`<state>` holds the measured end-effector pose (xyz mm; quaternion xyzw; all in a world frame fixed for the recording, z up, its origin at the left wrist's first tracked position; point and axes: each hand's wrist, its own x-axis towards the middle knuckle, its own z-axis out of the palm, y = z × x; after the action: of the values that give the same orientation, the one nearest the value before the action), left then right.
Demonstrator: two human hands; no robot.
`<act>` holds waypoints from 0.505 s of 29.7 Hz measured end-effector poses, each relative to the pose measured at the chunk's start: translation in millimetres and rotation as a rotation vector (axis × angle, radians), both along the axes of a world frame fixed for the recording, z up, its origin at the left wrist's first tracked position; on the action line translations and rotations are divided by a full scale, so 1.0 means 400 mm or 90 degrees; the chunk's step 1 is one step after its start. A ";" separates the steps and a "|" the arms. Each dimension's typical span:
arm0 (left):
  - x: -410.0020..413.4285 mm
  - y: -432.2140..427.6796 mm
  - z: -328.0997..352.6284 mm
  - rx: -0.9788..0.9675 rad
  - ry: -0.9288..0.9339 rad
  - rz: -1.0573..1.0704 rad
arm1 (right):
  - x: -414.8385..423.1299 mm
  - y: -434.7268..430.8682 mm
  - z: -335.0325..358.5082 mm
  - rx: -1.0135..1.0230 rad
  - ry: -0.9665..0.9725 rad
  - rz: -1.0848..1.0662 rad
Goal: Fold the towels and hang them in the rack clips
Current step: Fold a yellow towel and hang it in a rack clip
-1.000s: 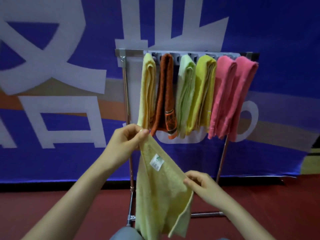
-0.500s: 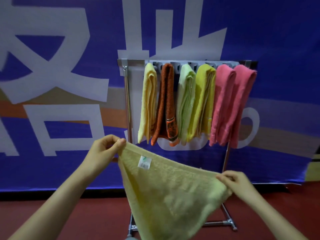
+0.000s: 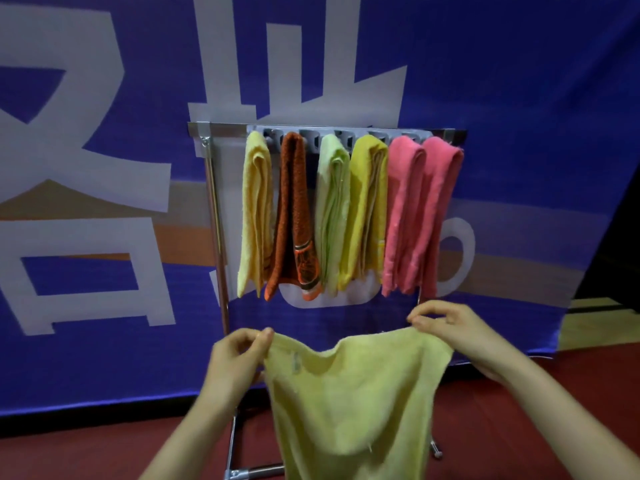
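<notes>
rack (image 3: 216, 220): six folded towels (image 3: 332, 213) hang side by side in its top clips (image 3: 308, 137).
loose towel (image 3: 349, 393): unfolded, spread just below the rack, in front.
left hand (image 3: 239, 355): pinches its top left corner.
right hand (image 3: 457, 327): pinches its top right corner.
remaining: fold and clip this one; free clip not discernible.

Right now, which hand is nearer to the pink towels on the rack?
The right hand, just below the hanging ends of the pink towels. The left hand is lower and further left, under the leftmost hanging towel.
</notes>
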<state>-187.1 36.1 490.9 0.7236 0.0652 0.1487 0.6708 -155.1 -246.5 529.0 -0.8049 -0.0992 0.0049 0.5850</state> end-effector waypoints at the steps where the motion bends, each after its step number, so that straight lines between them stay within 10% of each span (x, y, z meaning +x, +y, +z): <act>1: 0.000 -0.024 -0.010 -0.002 0.000 0.001 | -0.009 0.013 -0.004 0.001 0.020 0.011; 15: -0.034 -0.190 -0.044 -0.016 -0.102 -0.045 | -0.061 0.145 -0.028 0.185 0.306 0.241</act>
<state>-200.6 -39.7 473.4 0.7029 -0.0124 0.1813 0.6877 -179.7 -188.6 518.0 -0.6565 -0.1063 0.2889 0.6887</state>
